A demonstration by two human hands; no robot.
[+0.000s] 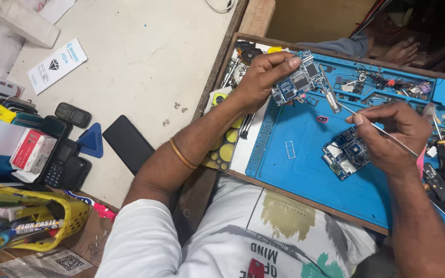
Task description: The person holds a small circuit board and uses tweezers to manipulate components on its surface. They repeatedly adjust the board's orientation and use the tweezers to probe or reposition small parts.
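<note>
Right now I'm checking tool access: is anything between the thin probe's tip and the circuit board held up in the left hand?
Nothing visible: the probe in the right hand reaches the held board in the left hand over bare blue mat.

Both bare arms are reaching forward from short white sleeves. The left hand (pixel 261 77) is raised a bit, fingers (pixel 284 63) curling around and pinching something up high, thumb tucked on the near side. The left forearm is angling up and right, with a thin gold-coloured bangle (pixel 182 153) sitting on it. The right hand (pixel 390 131) is sitting lower, fingers bunching together in a pen-style grip, wrist bending slightly inward, forearm coming in from the lower right.
</note>
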